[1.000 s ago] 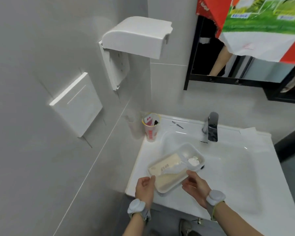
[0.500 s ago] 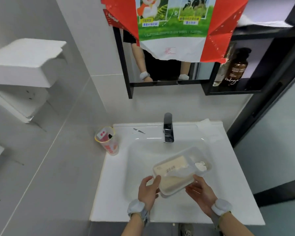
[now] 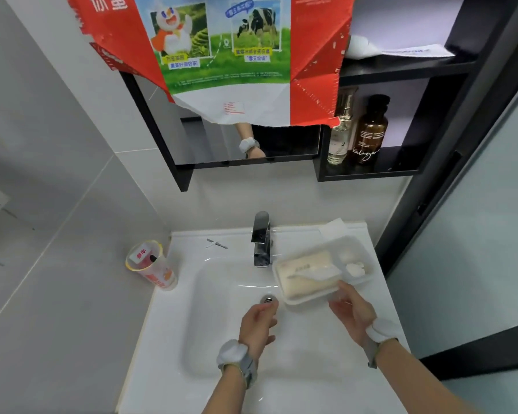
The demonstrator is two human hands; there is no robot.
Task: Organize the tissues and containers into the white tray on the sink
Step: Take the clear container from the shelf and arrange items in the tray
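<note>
1. The white tray (image 3: 293,300) sits on the sink (image 3: 168,339) rim's right side, beside the faucet (image 3: 261,239), tissue pack (image 3: 307,274) inside.
2. The right hand (image 3: 352,312) pinches its near edge, probably steadying it.
3. The left hand (image 3: 257,324) hovers loosely curled, holding nothing.

Single head view, looking steeply down at sink (image 3: 174,339), close.
</note>
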